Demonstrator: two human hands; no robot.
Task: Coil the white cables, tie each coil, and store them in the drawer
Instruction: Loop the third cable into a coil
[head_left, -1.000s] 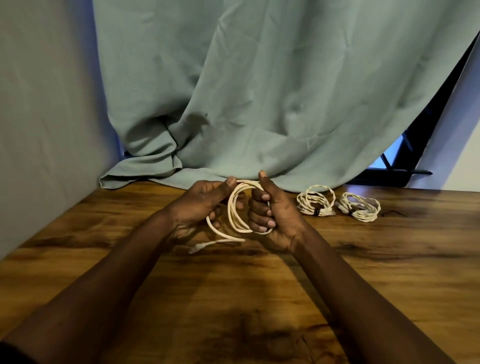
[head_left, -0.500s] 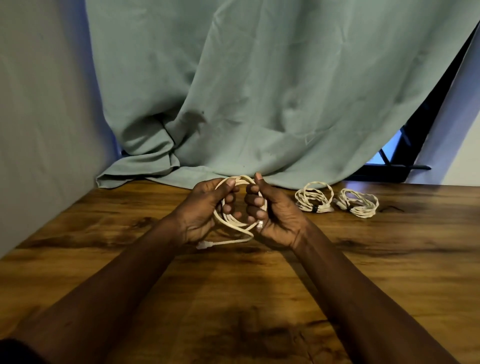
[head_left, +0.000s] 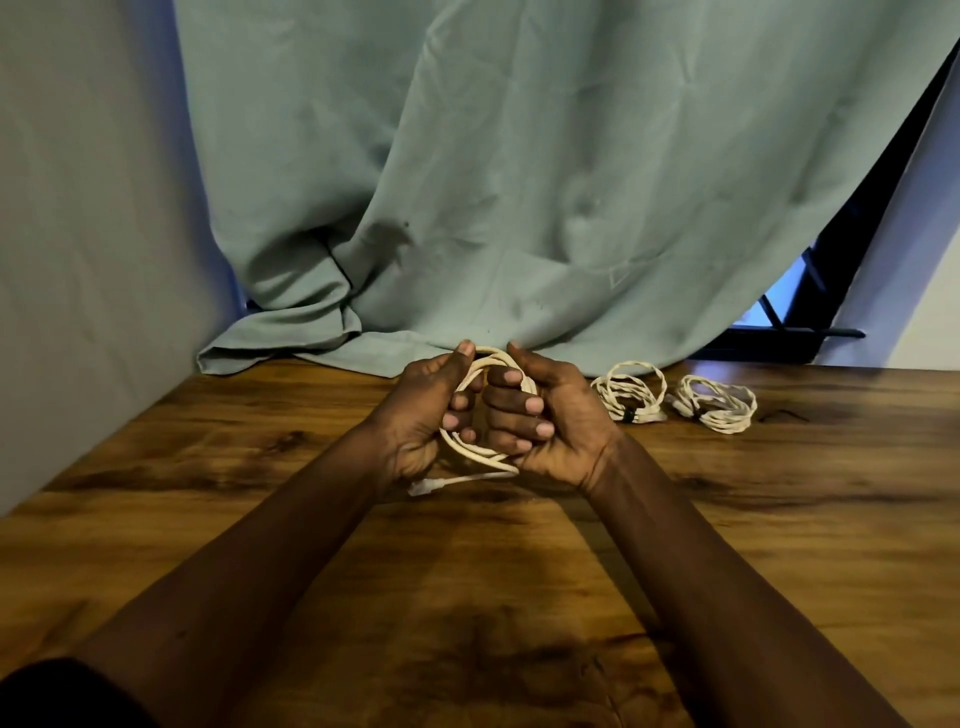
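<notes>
The left hand (head_left: 415, 421) and right hand (head_left: 558, 423) grip one cable coil (head_left: 480, 453).

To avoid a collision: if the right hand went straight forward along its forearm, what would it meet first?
Probably the hanging grey-green cloth curtain, whose hem lies on the wooden table just beyond the right hand; depth is unclear.

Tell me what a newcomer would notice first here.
At the centre, the left hand and the right hand hold a loose coil of white cable over the brown wooden table. To their right, near the back edge, lie a tied coil of white cable and a second tied coil. A grey-green fabric curtain fills the background.
</notes>
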